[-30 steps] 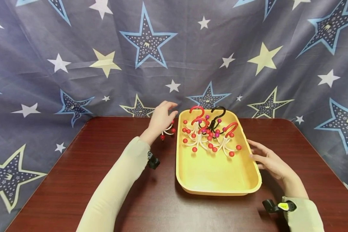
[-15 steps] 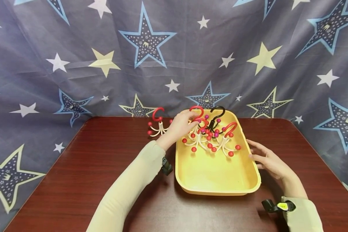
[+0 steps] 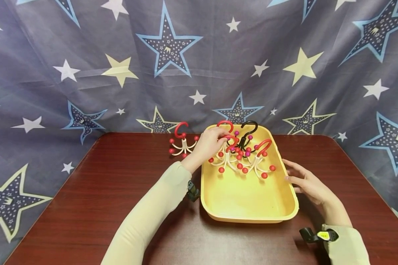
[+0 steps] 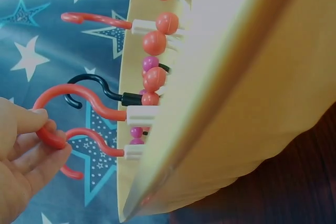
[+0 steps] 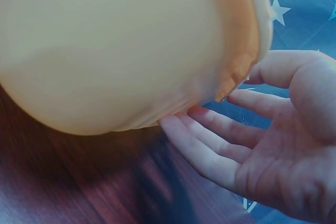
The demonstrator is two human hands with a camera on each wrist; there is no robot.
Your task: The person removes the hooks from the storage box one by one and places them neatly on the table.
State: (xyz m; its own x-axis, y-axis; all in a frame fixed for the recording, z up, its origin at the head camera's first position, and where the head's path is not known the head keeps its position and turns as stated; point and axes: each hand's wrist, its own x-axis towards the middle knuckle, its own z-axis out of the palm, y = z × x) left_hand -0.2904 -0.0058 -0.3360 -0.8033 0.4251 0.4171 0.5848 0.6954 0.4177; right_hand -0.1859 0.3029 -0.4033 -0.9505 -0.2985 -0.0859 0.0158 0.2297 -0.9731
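Red-hooked, white-stemmed hanger (image 4: 142,115) in the far left part of the yellow tray (image 3: 245,200), its hook projecting past the rim; whether its weight rests on the tray I can't tell. Left hand (image 3: 210,143), reaching over the tray's left rim, pinches that hook between thumb and fingers; likely chosen because the hook stands free while the beaded arms below splay and crowd. Around it, in the tray's far half: a black hanger (image 3: 243,142) with purple beads and more red-hooked ones, arms overlapping. Right hand (image 3: 313,187) at the tray's right wall, fingers extended and touching, clenched on nothing; presumably steadying it. Beyond the tray's left side, a lone red-hooked hanger (image 3: 184,145) on the brown table (image 3: 119,184). Behind the tray, starred cloth (image 3: 215,70).
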